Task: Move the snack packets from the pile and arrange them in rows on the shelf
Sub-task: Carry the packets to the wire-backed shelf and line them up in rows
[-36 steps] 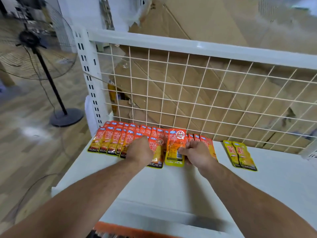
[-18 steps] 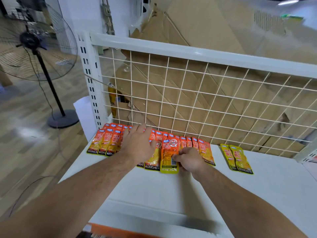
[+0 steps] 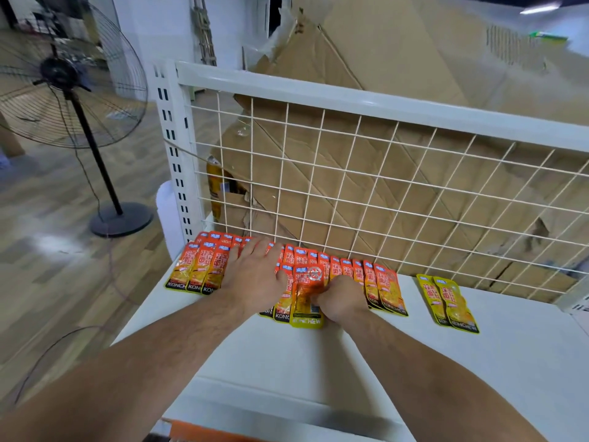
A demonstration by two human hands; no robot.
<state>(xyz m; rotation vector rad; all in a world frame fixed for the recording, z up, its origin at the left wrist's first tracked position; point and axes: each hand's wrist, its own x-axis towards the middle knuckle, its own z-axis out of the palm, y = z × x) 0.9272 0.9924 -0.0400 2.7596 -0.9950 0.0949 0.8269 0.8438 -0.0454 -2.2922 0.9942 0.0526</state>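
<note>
Orange snack packets (image 3: 200, 266) lie in overlapping rows on the white shelf (image 3: 398, 352), close to its wire-grid back. My left hand (image 3: 255, 275) lies flat, fingers spread, pressing on the packets left of the middle. My right hand (image 3: 342, 298) has its fingers curled on the edge of a yellow-bordered packet (image 3: 306, 301) that sits a little forward of the row. More orange packets (image 3: 384, 288) continue to the right of that hand. Two yellow packets (image 3: 449, 303) lie apart further right.
A white wire grid (image 3: 382, 193) with a top rail closes the shelf's back; flattened cardboard (image 3: 366, 90) leans behind it. A black standing fan (image 3: 63, 90) is on the wooden floor to the left. Something orange (image 3: 204, 432) shows below the shelf's front edge.
My left hand has gone from curled on the packets to flat with fingers spread over the row. My right hand stays on the yellow-bordered packet. The camera view has moved closer.
</note>
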